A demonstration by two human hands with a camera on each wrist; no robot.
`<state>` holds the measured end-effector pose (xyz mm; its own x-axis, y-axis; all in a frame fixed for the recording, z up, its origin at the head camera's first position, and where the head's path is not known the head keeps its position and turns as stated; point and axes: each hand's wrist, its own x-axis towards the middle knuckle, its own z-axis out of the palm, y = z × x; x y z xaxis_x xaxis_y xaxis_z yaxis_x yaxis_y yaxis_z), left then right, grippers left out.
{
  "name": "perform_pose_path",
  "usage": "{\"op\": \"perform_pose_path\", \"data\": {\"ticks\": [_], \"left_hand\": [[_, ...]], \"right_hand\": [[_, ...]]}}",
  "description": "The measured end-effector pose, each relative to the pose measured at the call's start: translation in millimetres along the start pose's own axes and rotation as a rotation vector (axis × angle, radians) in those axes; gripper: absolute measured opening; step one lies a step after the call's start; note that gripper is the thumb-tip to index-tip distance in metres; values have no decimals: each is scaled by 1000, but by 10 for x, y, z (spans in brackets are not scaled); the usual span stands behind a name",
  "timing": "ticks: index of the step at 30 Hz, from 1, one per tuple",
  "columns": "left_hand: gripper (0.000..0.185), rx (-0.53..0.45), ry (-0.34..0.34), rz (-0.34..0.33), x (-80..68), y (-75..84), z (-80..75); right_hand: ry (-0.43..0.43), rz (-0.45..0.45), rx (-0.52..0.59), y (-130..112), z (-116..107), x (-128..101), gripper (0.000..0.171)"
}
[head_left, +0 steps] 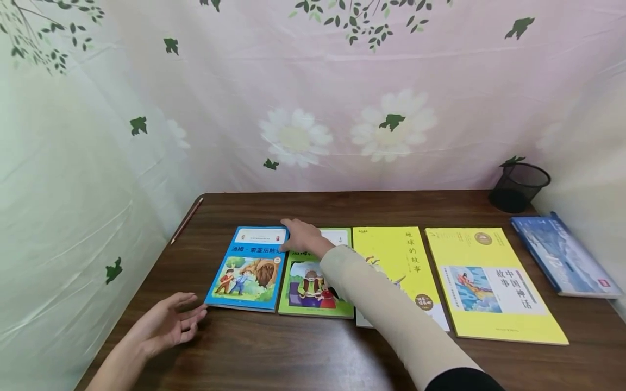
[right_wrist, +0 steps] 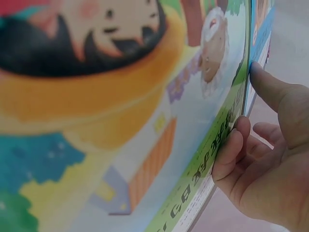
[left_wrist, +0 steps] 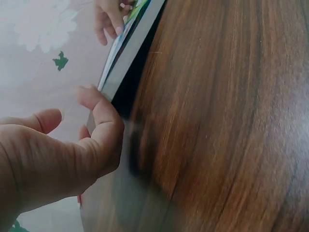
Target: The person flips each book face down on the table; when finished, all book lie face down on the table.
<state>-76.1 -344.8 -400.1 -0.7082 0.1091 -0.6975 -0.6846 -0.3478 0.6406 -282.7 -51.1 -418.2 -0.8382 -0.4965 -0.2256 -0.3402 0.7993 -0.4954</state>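
A blue storybook [head_left: 246, 271] lies flat at the left end of a row of books. Beside its near left corner is my left hand [head_left: 168, 324], palm turned inward, fingers loosely bent and holding nothing. In the left wrist view those fingertips come close to the book's edge; contact is unclear. My right hand [head_left: 304, 237] reaches over the top of the green storybook [head_left: 315, 309], thumb at the blue book's right edge. The right wrist view shows the thumb [right_wrist: 270, 87] there and other fingers bent by the green cover's white strip.
Right of the green book lie a yellow book [head_left: 386, 244] and a larger yellow book [head_left: 504, 323]. A blue-white book [head_left: 567, 255] sits at the far right, below a black mesh pen holder [head_left: 519, 187]. A pencil [head_left: 187, 221] lies along the table's left edge.
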Motion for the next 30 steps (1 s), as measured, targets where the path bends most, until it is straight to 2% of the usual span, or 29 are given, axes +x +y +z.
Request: {"op": "perform_pose_path", "data": {"ticks": [5,8,12,21,30], "left_hand": [[24,77,43,38,63,-16,51],[30,187,91,97,101,-20,94],[43,313,191,172,138,-25,179],[53,471,340,300,171,-34,326],[63,560,416,370,185,-51,386]], "right_hand": [[8,-2,2,12,21,-6,81],[8,-3,-1,18,26,-4,81],[11,0,-1,19,17,-5,81],[19,4,1,11,3,-5,81],[8,-8,-24,1,10,-6,79]]}}
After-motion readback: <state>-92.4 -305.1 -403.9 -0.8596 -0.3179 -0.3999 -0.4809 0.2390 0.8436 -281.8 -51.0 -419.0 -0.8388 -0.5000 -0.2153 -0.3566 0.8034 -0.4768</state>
